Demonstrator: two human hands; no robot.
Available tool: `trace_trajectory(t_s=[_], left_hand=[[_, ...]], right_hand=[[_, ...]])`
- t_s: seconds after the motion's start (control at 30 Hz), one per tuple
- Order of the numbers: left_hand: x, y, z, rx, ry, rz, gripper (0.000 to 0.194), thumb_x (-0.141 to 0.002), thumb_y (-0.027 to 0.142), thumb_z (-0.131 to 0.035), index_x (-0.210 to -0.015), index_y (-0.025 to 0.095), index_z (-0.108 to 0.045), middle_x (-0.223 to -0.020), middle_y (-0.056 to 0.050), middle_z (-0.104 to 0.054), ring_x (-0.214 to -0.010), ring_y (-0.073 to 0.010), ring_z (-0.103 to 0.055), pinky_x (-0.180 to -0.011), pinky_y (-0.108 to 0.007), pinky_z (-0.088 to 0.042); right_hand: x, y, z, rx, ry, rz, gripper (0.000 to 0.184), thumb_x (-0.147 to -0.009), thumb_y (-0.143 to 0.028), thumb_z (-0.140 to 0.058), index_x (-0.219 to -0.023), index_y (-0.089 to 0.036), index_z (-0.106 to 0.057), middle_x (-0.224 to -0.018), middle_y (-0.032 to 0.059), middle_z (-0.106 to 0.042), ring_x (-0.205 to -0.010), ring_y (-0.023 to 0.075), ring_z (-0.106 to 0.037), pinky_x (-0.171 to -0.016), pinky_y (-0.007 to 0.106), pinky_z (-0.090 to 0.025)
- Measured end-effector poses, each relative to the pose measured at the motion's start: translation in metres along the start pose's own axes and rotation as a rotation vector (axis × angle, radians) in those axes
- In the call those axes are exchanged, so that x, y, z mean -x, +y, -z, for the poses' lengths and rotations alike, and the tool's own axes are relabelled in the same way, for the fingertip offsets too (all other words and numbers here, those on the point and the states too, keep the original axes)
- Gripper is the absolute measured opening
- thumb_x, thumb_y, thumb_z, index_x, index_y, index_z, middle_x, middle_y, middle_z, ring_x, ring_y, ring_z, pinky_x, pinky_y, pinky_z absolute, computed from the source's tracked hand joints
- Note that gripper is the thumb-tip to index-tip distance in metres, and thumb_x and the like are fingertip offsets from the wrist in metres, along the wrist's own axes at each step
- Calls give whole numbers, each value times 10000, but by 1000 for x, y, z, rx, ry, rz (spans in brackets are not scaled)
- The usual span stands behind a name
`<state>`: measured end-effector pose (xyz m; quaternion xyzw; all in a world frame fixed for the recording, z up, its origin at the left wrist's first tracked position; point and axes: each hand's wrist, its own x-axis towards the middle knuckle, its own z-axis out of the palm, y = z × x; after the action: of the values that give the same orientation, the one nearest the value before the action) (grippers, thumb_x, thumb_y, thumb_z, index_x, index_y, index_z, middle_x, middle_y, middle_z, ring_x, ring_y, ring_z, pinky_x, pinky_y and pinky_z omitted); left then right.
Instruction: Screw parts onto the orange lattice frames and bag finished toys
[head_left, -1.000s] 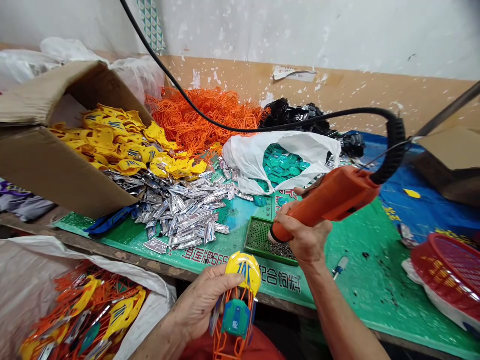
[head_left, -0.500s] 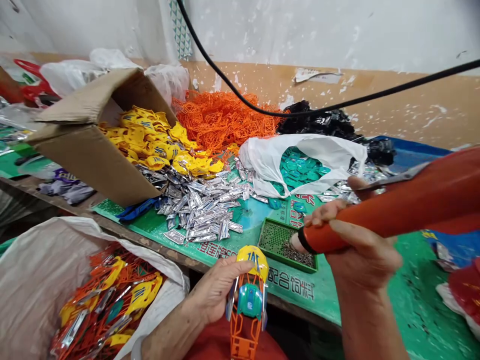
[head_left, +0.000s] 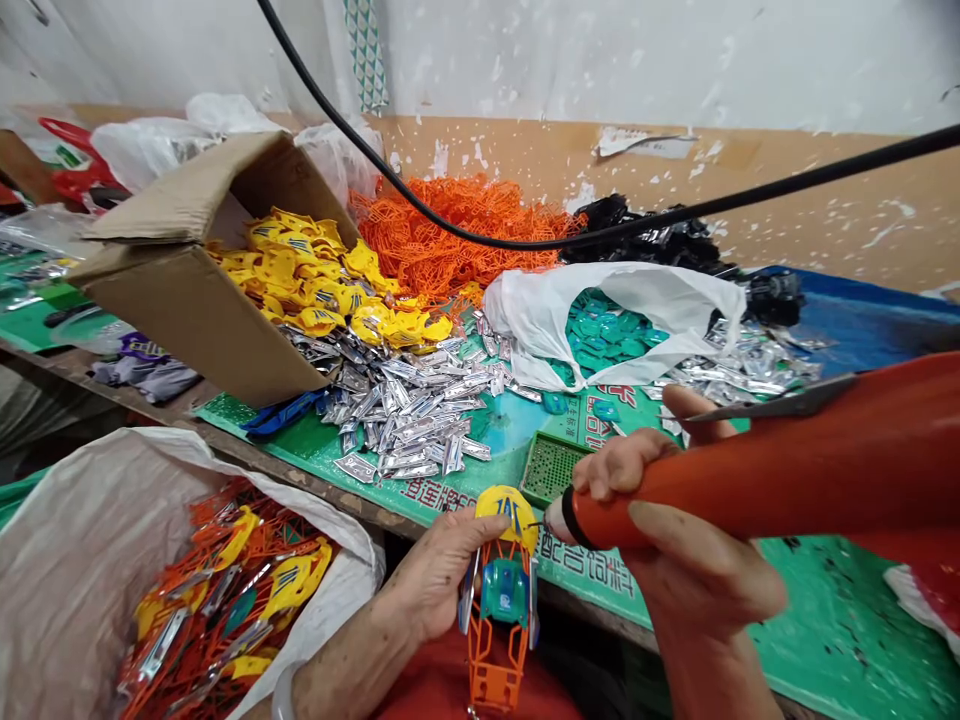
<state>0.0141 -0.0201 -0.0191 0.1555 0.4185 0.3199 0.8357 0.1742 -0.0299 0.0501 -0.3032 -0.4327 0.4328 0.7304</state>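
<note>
Low in the middle, my left hand (head_left: pixel 439 570) grips a toy car body (head_left: pixel 504 590) by its yellow end, thumb on top. The body has an orange open frame, a teal piece at its centre and silvery strips along its sides. My right hand (head_left: pixel 697 550) is wrapped around a red electric screwdriver (head_left: pixel 720 480) held nearly level. Its thin bit points left and reaches the right edge of the yellow piece; whether it touches is hard to tell. Behind the tool's tip, partly covered by it, stands a green perforated screw tray (head_left: pixel 551 468).
A cardboard box (head_left: pixel 202 320) spills yellow parts (head_left: pixel 322 270) beside silver strips (head_left: pixel 420 410). Orange frames (head_left: pixel 465 225) lie behind a white bag (head_left: pixel 525 310) of teal pieces (head_left: pixel 611 325). An open sack (head_left: pixel 82 530) of assembled bodies stands left. A black cable (head_left: pixel 480 240) hangs across.
My right hand has brought the screwdriver from the screw tray left and down to the yellow end of the toy car body. My left hand stays nearly still, holding the body.
</note>
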Motion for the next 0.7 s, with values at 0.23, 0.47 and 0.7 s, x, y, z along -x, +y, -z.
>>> trace_trajectory(t_s=[0.23, 0.47, 0.7], left_hand=[[-1, -1, 0, 23, 11, 27, 267, -666, 210, -769, -868, 53, -689, -711, -69, -705, -564, -126, -624, -545, -220, -489], [-1, 0, 0, 44, 19, 30, 199, -660, 177, -763, -811, 73, -684, -698, -61, -704, -548, -122, -619, -542, -221, -482], [0, -1, -3, -22, 40, 3, 211, -644, 197, -780, -784, 86, -669, -652, -43, -685, -511, -111, -594, -503, -213, -468]], right_hand=[[1, 4, 4, -4, -60, -8, 561, -710, -151, -702, -1217, -324, -535, -697, -45, -600, -624, 135, -559, -669, 338, -496], [4, 5, 8, 6, -99, -7, 565, -735, -192, -708, -1248, -324, -513, -709, -37, -597, -634, 148, -563, -657, 356, -498], [6, 4, 7, 33, -86, -4, 554, -727, -181, -718, -1227, -321, -527, -701, -39, -604, -622, 138, -568, -646, 338, -499]])
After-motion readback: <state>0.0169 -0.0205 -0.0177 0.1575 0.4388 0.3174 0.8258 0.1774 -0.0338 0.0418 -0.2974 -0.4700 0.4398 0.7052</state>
